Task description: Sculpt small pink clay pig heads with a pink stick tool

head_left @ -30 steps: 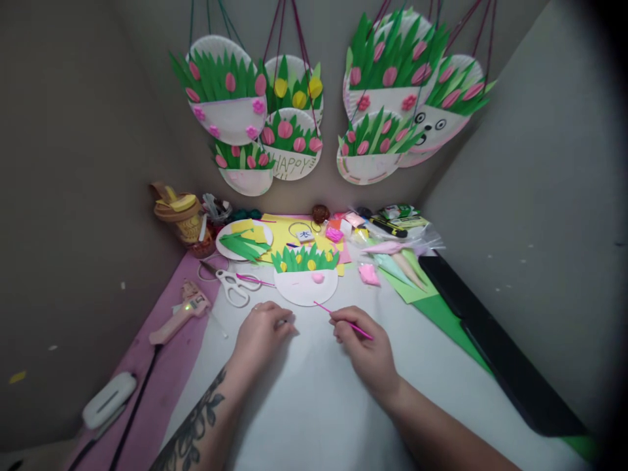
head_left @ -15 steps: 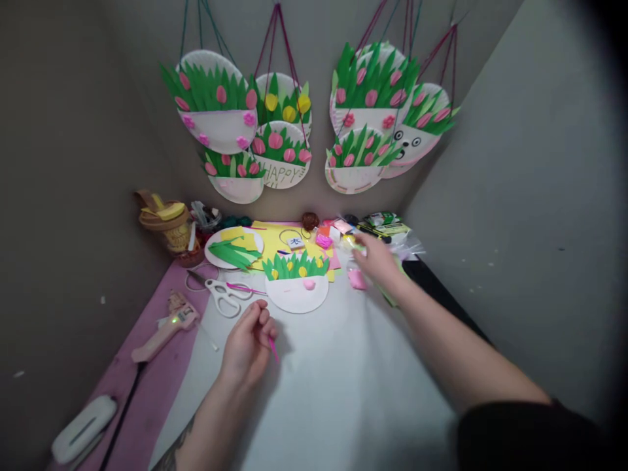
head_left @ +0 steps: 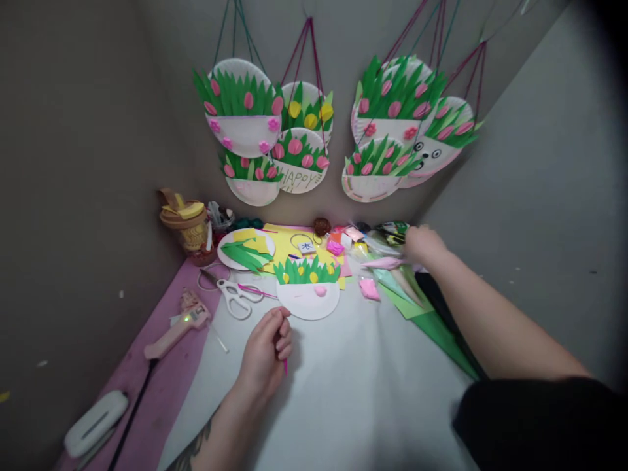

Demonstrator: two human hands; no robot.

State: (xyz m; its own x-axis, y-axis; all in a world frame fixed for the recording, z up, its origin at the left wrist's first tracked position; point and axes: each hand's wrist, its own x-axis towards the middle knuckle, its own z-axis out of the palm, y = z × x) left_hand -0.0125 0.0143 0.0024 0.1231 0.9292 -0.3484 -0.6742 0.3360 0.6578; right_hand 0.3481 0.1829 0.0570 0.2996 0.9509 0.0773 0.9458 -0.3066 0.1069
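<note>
My left hand (head_left: 267,343) is closed round a thin pink stick (head_left: 285,367), whose tip pokes out below the fingers. Just above that hand lies a half-round paper plate (head_left: 307,304) with green paper grass, yellow paper tulips and a pink lump (head_left: 320,291) on its front. My right hand (head_left: 426,248) reaches out to the supplies at the back right, by clear plastic bags (head_left: 380,245); its fingers are blurred and partly hidden. A pink clay packet (head_left: 369,289) lies to the left of it.
White scissors (head_left: 235,297), a pink glue gun (head_left: 179,330) with a green light and a white case (head_left: 97,424) lie at left. Behind them are a plate with green paper strips (head_left: 245,252) and a brown cup (head_left: 186,222). Finished plate baskets (head_left: 245,137) hang on the wall.
My right hand has moved right and away from the small packets toward the back right corner. The left hand stays near the plate with its pink stick, turned slightly. The view has shifted.
</note>
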